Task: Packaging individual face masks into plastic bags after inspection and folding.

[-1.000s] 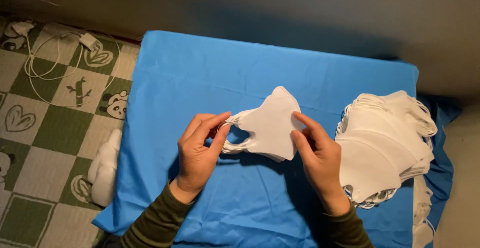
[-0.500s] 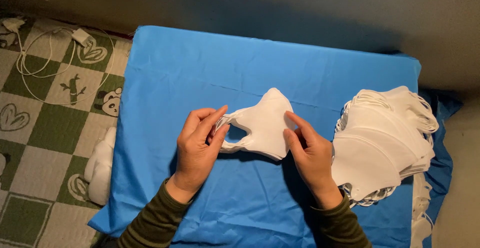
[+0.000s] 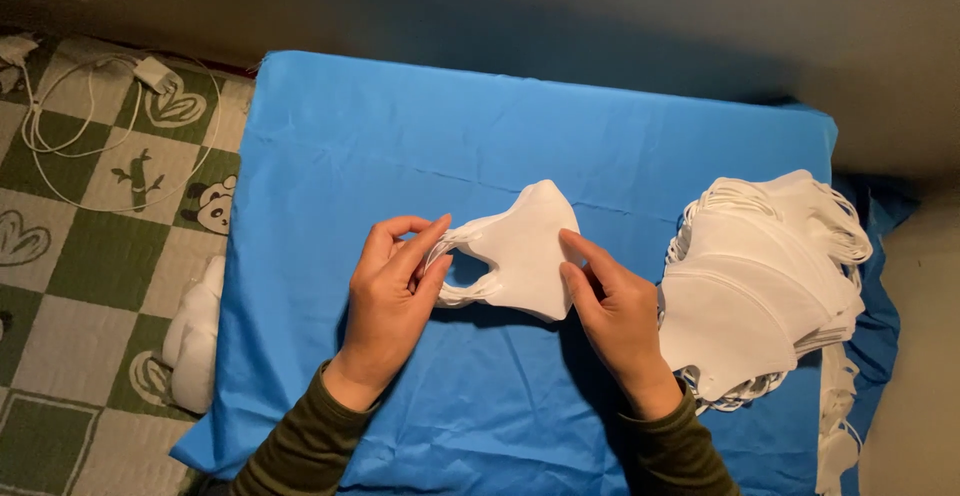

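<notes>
Face mask [image 3: 525, 246], white and folded flat into a curved, pointed shape, lies near the middle of the blue cloth [image 3: 400, 146] that covers the surface. It looks like soft non-woven fabric, thin and matte, with a looped ear strap [image 3: 462, 274] cut from the same material on its left side. The left hand [image 3: 390, 301] has its thumb and forefinger pinched together on that strap near the mask's left edge, seemingly to pull the loop out or keep it spread. The right hand [image 3: 615, 306] rests its fingers [image 3: 585, 256] flat on the mask's right edge, close together and pressing down rather than gripping, which would keep the mask from sliding on the smooth cloth. Both wrists end in dark olive ribbed sleeves [image 3: 300, 446].

Just beside the right hand, to its right, sits a fanned stack of masks [image 3: 760, 276] of the same kind, their edges layered like shingles and their strap loops bunching along the rim. A few more white pieces trail down the cloth's right edge. Left of the cloth, a green and cream checked mat [image 3: 70, 256] with cartoon panda and heart prints carries a coiled white charger cable [image 3: 90, 106] and a white soft object [image 3: 195, 341] whose kind is hard to tell, tucked against the cloth's edge.
</notes>
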